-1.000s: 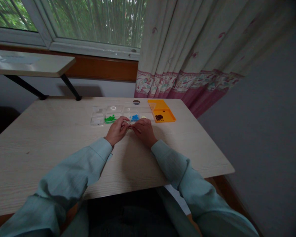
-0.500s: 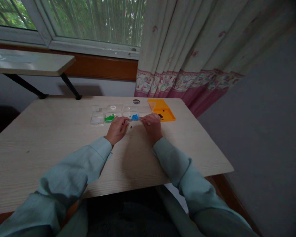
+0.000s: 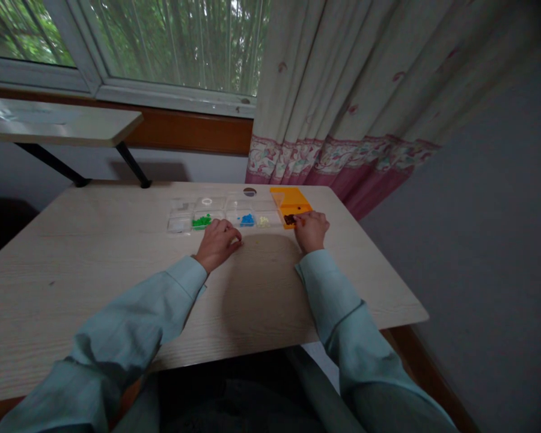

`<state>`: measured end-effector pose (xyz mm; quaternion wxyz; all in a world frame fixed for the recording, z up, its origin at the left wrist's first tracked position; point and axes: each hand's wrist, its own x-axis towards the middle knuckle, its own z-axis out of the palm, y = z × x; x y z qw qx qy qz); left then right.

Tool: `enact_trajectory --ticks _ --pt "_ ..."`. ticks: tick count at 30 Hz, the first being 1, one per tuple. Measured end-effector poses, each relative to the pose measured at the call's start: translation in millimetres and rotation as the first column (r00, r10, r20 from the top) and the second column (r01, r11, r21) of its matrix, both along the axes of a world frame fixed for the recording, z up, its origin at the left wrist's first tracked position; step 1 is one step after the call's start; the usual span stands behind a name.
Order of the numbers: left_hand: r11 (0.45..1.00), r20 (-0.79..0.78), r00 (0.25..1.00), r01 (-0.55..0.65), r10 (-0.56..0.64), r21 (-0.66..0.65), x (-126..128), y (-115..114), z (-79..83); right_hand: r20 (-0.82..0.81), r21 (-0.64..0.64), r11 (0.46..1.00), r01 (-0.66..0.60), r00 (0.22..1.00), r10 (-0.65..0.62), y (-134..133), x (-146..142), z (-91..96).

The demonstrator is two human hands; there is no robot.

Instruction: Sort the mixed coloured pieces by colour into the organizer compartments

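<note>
Moving the right hand (image 3: 312, 231) toward three o'clock, reaching to the brown pieces (image 3: 289, 220) in the orange box (image 3: 291, 196), uncovering pale yellow pieces (image 3: 263, 222).

From my end I take this for a room in a home — a pink-edged flowered curtain (image 3: 315, 90) hangs at upper right, a window (image 3: 175, 97) onto greenery (image 3: 180, 42) fills the upper left, and a wood-grain desk (image 3: 90, 258) spans the middle, with a raised shelf (image 3: 90, 125) at left.

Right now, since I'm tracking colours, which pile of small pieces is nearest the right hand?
The dark brown pile in the orange box: it's beside the right hand; the green pile, blue pile and pale yellow pile lie farther left.
</note>
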<state>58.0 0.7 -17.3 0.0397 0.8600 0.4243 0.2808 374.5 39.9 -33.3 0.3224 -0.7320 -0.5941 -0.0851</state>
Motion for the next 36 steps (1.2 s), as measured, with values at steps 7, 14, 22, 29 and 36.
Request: enact_trajectory --ticks 7,14,22,29,36 --pt "1.0 0.011 1.0 0.004 -0.005 0.01 0 0 0.1 0.028 0.026 0.999 -0.02 0.999 0.019 -6 -3 2.8" --pt "0.999 0.152 0.988 -0.04 0.034 0.035 1 7 -3.0 0.026 0.122 0.983 -0.133 0.991 0.131 -17 -31 18.0" --pt "0.996 0.252 0.964 -0.092 0.087 0.01 -1 8 -0.1 0.129 0.048 0.758 -0.651 0.756 0.641 -54 -123 23.8" --pt "0.998 0.195 0.98 -0.053 0.049 0.019 -2 6 1.9 0.094 0.077 0.755 -0.651 0.758 0.645 -60 -134 21.6" --pt "1.0 0.179 0.984 -0.014 0.015 -0.01 -2 4 3.9 0.057 0.07 0.747 -0.661 0.75 0.659 -61 -135 22.3"
